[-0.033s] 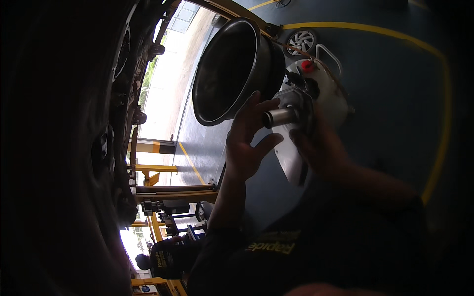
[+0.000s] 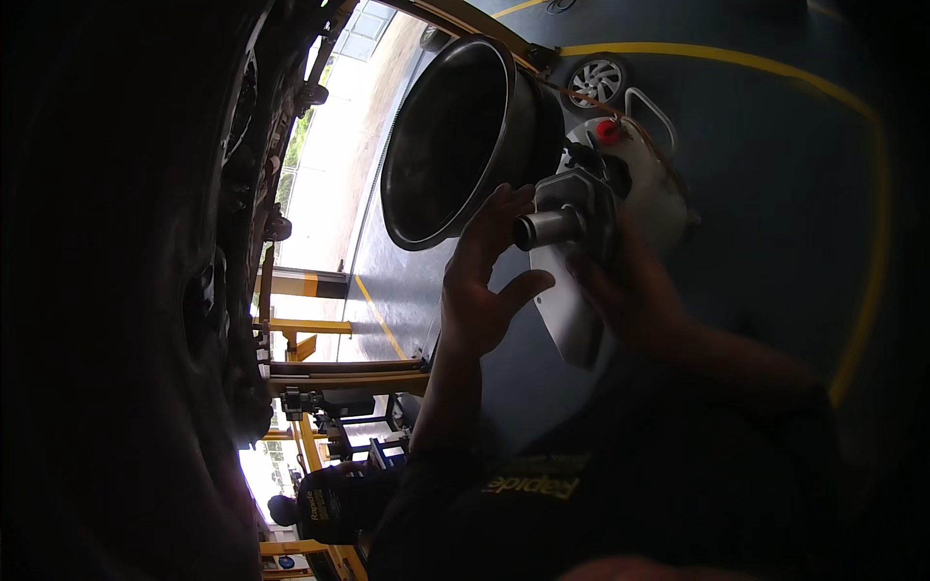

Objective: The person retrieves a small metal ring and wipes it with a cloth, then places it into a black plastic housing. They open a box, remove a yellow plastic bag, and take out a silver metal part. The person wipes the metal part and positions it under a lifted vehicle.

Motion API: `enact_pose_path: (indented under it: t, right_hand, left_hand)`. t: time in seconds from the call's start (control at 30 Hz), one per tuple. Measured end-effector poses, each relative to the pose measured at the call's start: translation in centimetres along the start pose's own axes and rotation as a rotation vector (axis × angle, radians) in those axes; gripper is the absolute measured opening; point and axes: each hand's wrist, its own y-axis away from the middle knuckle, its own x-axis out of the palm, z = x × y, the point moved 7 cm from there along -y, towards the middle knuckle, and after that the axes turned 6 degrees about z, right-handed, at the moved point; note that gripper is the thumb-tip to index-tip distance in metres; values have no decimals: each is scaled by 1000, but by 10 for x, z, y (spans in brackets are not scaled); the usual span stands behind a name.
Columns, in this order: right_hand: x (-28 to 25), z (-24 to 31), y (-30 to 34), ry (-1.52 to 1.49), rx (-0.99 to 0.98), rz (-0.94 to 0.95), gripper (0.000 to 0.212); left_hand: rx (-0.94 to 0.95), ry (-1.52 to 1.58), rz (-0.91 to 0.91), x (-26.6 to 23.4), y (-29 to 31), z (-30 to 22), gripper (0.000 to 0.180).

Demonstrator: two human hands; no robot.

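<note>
My right hand (image 2: 620, 281) grips a grey, flat-bodied part with a short metal tube, which looks like a transmission filter (image 2: 573, 205). The open end of the tube points left, toward my left hand (image 2: 481, 281). That hand is open beside the tube, fingers up and thumb stretched out, with nothing in it. Any contact between its fingertips and the filter is hard to make out. Just beyond the left fingers is a large black drain bowl (image 2: 441, 145). The fingers of my right hand are dark and partly hidden behind the filter.
A vehicle's underside (image 2: 223, 271) fills the left. A pale tank with a red cap (image 2: 654, 184) stands behind the filter, near a wheel (image 2: 595, 81). Yellow lift beams (image 2: 349, 380) cross at left. Another person (image 2: 334, 504) is at the lower left.
The view has shifted slightly, so the bowl and tank appear a little farther right. The filter's tube has moved slightly left, nearer my left hand. My grip looks the same.
</note>
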Motion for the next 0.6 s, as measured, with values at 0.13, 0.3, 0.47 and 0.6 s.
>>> enact_pose_path:
  t: [0.13, 0.3, 0.47, 0.6]
  right_hand:
    - [-11, -8, -63, -458, 158, -19, 54]
    - [15, 4, -164, -567, -65, 87, 53]
    - [40, -1, -238, -582, -51, 523, 66]
    - [11, -28, -303, -466, 322, 840, 72]
  left_hand:
    - [-194, 3, -168, -61, 5, 46, 66]
    - [-277, 818, -185, -42, -19, 70, 67]
    - [-242, 600, -253, -137, -60, 76, 62]
    - [-356, 250, -386, -176, -116, 89, 67]
